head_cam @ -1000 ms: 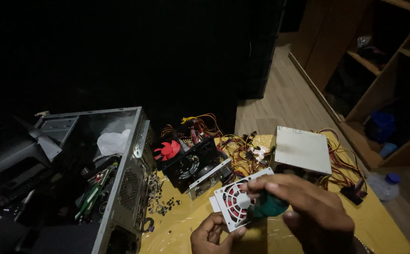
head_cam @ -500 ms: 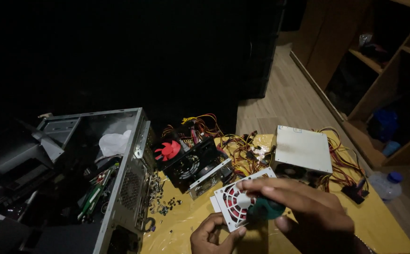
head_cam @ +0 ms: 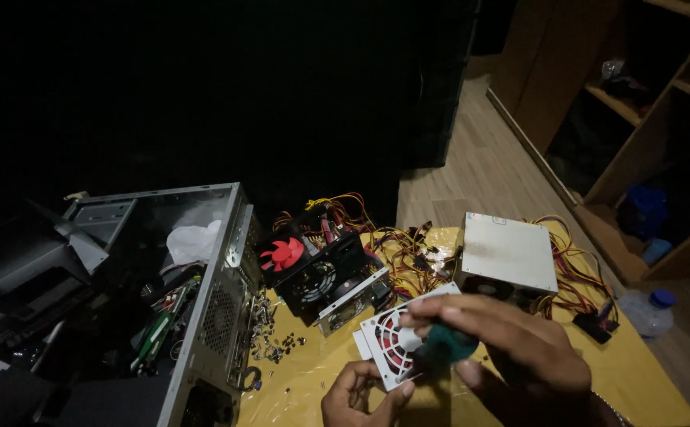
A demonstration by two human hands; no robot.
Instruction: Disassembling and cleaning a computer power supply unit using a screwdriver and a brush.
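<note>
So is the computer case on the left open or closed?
Open. The grey computer case has no panel on its upward side, so its inside shows: cables, a green circuit board and a white plastic bag.

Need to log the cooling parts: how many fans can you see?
3: a white-framed fan held in the hands, a red fan beside the open case, a black fan just right of it. Others may be hidden.

Dim room, wooden floor (head_cam: 483,170), shelves (head_cam: 661,87)
</note>
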